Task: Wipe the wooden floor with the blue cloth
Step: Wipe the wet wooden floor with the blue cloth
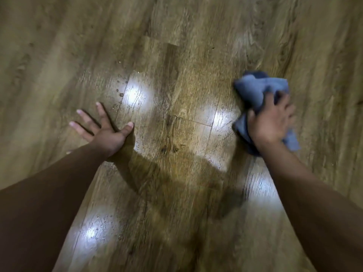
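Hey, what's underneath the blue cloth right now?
The blue cloth lies bunched on the wooden floor, gripped by the right hand. The boards directly beneath it are covered, so wetness there can't be seen.

— How is the left hand (106, 132) placed?

— It is laid flat, palm down, with the fingers straight and spread wide and the thumb angled out to the right. The bare forearm is stretched forward from the lower left.

— And the right hand (272, 119)?

— It is seen from the back, with the fingers curled in a grip. It is blurred. The bare right forearm is extended from the lower right corner, well apart from the left.
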Available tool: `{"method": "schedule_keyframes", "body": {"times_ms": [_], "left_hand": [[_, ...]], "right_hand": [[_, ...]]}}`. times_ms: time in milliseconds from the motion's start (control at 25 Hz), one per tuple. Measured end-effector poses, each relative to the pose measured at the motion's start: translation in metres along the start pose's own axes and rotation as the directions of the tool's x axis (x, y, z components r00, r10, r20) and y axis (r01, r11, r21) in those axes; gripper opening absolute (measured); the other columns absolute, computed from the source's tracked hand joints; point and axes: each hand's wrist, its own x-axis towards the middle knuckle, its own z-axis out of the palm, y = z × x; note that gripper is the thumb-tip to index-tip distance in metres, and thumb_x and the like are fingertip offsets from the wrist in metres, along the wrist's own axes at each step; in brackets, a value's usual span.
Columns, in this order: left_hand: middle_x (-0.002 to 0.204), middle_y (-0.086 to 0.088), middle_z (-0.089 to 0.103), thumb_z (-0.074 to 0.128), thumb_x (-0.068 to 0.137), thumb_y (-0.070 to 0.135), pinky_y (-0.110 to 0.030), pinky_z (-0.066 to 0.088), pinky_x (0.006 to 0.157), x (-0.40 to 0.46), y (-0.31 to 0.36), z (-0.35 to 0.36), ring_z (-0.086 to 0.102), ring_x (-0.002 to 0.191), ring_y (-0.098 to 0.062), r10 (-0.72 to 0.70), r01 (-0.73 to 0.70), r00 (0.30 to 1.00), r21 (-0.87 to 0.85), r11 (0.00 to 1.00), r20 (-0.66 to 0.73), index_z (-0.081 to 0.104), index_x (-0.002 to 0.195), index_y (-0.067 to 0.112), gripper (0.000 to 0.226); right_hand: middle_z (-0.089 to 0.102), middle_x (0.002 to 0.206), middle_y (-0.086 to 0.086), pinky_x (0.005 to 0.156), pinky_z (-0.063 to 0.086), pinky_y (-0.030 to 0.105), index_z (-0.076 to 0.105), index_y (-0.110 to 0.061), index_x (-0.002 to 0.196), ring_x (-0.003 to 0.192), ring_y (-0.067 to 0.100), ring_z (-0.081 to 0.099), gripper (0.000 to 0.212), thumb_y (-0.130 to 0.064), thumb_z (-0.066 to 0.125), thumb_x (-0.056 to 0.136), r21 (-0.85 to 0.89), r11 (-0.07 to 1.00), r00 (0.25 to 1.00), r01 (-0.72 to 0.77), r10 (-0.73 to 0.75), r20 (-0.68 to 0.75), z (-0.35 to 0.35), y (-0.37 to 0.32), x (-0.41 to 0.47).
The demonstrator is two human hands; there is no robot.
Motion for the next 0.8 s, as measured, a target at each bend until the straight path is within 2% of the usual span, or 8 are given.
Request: {"method": "schedule_keyframes", "body": {"times_ms": [80, 120, 200, 360, 520, 560, 640, 800], "left_hand": [[0.154, 0.007, -0.047, 0.038, 0.059, 0.101, -0.076, -0.013, 0.11, 0.0, -0.001, 0.001, -0.042, 0.142, -0.036, 0.004, -0.004, 1.0, 0.016, 1.0, 0.003, -0.032, 0.134, 0.064, 0.109], [0.154, 0.006, -0.048, 0.042, 0.065, 0.098, -0.073, -0.014, 0.111, 0.001, -0.002, 0.002, -0.043, 0.142, -0.036, 0.003, -0.003, 1.0, 0.023, 1.0, 0.002, -0.031, 0.137, 0.063, 0.108], [0.154, 0.006, -0.048, 0.047, 0.07, 0.093, -0.065, -0.017, 0.115, 0.003, -0.003, 0.002, -0.044, 0.141, -0.036, 0.003, -0.003, 1.0, 0.003, 1.0, 0.008, -0.029, 0.141, 0.06, 0.109], [0.156, 0.004, -0.046, 0.048, 0.072, 0.092, -0.063, -0.016, 0.115, 0.006, -0.005, 0.002, -0.042, 0.142, -0.037, -0.01, 0.01, 1.0, 0.013, 1.0, 0.001, -0.029, 0.143, 0.058, 0.11], [0.157, 0.003, -0.045, 0.048, 0.074, 0.091, -0.064, -0.013, 0.117, 0.007, -0.003, 0.002, -0.04, 0.143, -0.038, -0.011, 0.011, 1.0, 0.042, 0.999, -0.013, -0.027, 0.145, 0.056, 0.11], [0.156, 0.003, -0.045, 0.048, 0.075, 0.09, -0.065, -0.013, 0.117, 0.006, -0.003, 0.002, -0.041, 0.142, -0.038, -0.012, 0.013, 1.0, 0.04, 0.999, -0.009, -0.028, 0.145, 0.056, 0.109], [0.155, 0.003, -0.047, 0.047, 0.076, 0.089, -0.065, -0.012, 0.117, 0.004, -0.002, 0.0, -0.042, 0.142, -0.038, -0.013, 0.012, 1.0, 0.042, 0.999, 0.002, -0.029, 0.145, 0.055, 0.108], [0.154, 0.002, -0.049, 0.044, 0.072, 0.093, -0.07, -0.014, 0.113, 0.002, -0.001, -0.002, -0.044, 0.14, -0.039, -0.001, 0.0, 1.0, 0.047, 0.999, 0.011, -0.032, 0.143, 0.055, 0.11]], "right_hand": [[0.042, 0.142, 0.018, 0.095, 0.037, 0.054, 0.05, -0.022, 0.131, 0.115, 0.043, 0.045, 0.059, -0.041, 0.068, 0.079, -0.017, 0.997, 0.997, -0.078, 0.078, 0.003, 0.001, -0.054, 0.015], [0.041, 0.143, 0.018, 0.094, 0.035, 0.052, 0.051, -0.024, 0.132, 0.115, 0.041, 0.046, 0.06, -0.044, 0.068, 0.078, -0.022, 0.999, 1.0, -0.028, 0.028, 0.007, 0.001, -0.079, 0.01], [0.041, 0.146, 0.015, 0.088, 0.034, 0.047, 0.05, -0.027, 0.136, 0.109, 0.037, 0.047, 0.066, -0.049, 0.067, 0.076, -0.01, 0.975, 0.975, 0.22, -0.22, -0.003, 0.0, -0.117, -0.025], [0.036, 0.151, 0.012, 0.082, 0.035, 0.044, 0.045, -0.027, 0.142, 0.098, 0.031, 0.043, 0.081, -0.051, 0.072, 0.07, 0.116, 0.797, 0.799, 0.593, -0.6, 0.044, 0.0, -0.129, -0.155], [0.037, 0.155, 0.005, 0.085, 0.034, 0.044, 0.051, -0.028, 0.138, 0.098, 0.031, 0.044, 0.079, -0.052, 0.075, 0.066, 0.121, 0.528, 0.518, 0.84, -0.849, 0.108, 0.001, -0.055, -0.234], [0.039, 0.154, 0.005, 0.083, 0.035, 0.043, 0.054, -0.029, 0.137, 0.096, 0.03, 0.045, 0.079, -0.052, 0.076, 0.064, 0.104, 0.493, 0.483, 0.864, -0.869, 0.102, 0.0, -0.033, -0.228], [0.04, 0.153, 0.008, 0.08, 0.041, 0.044, 0.056, -0.028, 0.137, 0.091, 0.034, 0.049, 0.082, -0.05, 0.08, 0.062, 0.061, 0.539, 0.533, 0.84, -0.841, 0.092, -0.003, -0.001, -0.195], [0.035, 0.15, 0.013, 0.085, 0.041, 0.053, 0.047, -0.024, 0.142, 0.102, 0.046, 0.05, 0.076, -0.041, 0.075, 0.074, 0.021, 0.808, 0.807, 0.589, -0.589, 0.042, -0.003, 0.021, -0.092]]}}
